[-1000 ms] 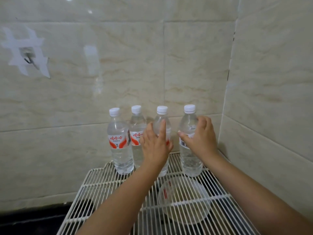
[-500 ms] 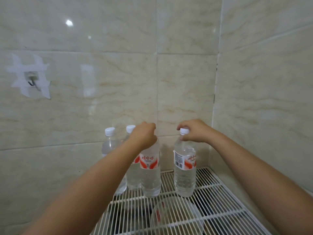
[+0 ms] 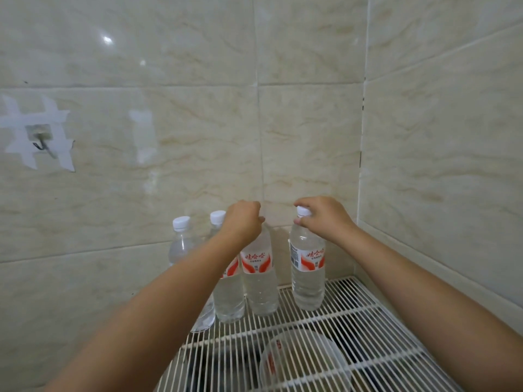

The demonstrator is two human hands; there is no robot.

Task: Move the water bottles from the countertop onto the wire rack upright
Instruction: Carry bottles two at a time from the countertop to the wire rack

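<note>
While 4 water bottles stand upright on the wire rack point(image 3: 353, 312) against the tiled wall, the left hand point(image 3: 244, 222) grips the third bottle point(image 3: 259, 275) at its top and the right hand point(image 3: 322, 219) pinches the fourth bottle point(image 3: 308, 267) at its cap, apparently steadying both before release.

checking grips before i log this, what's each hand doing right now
Left hand: closed around the top of the third bottle.
Right hand: pinching the white cap of the rightmost bottle.
</note>
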